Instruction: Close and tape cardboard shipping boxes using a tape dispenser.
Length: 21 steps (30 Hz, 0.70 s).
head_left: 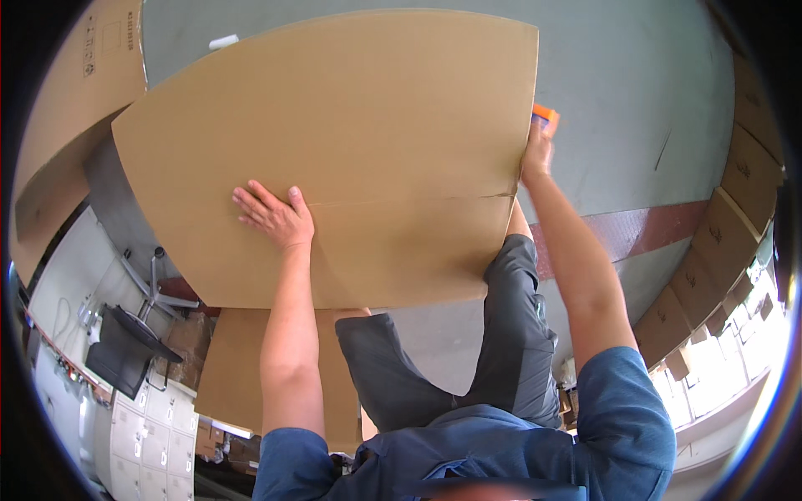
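A large flat sheet of brown cardboard (384, 117) fills the middle of the view, with a crease running across its right part. My left hand (277, 217) lies flat on the cardboard with fingers spread and holds nothing. At the sheet's right edge, my right hand (537, 159) is closed around an orange tool (546, 114) with a bit of blue on it. The tool is small and partly hidden, so its exact kind does not show. My legs are below the sheet's near edge.
Another cardboard piece (83, 100) stands at the far left. A black office chair (129, 346) and white lockers (142, 442) are at the lower left. Stacked cartons (702, 275) line the right side. The grey floor (635, 83) has a reddish stripe (618, 234).
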Available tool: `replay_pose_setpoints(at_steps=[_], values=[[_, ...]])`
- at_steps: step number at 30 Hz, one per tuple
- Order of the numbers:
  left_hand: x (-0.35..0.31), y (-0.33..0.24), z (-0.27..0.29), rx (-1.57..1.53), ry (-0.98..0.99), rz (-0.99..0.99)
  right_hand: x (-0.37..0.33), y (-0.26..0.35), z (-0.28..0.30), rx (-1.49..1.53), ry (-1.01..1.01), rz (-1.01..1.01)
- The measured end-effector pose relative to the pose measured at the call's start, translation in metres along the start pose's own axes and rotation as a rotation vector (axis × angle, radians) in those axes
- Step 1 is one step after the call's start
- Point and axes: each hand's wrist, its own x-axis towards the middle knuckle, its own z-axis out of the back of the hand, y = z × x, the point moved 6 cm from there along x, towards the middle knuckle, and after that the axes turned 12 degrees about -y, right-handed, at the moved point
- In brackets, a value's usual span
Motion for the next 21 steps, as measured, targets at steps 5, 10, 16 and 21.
replay_pose_setpoints(at_steps=[5,10,16,21], values=[[-0.001,-0.005,-0.006,0.045,0.104,0.013,0.014,-0.034,0.029,0.147,0.038,0.033],[0.038,0.051,-0.002,-0.048,0.011,0.112,-0.050,0.098,0.091,-0.143,0.075,0.751],[0.084,0.169,0.009,0.028,-0.064,0.209,-0.222,0.197,0.028,0.132,0.552,0.757],[0.104,0.197,0.001,0.009,-0.129,0.165,-0.355,0.227,-0.067,0.118,1.141,0.531]])
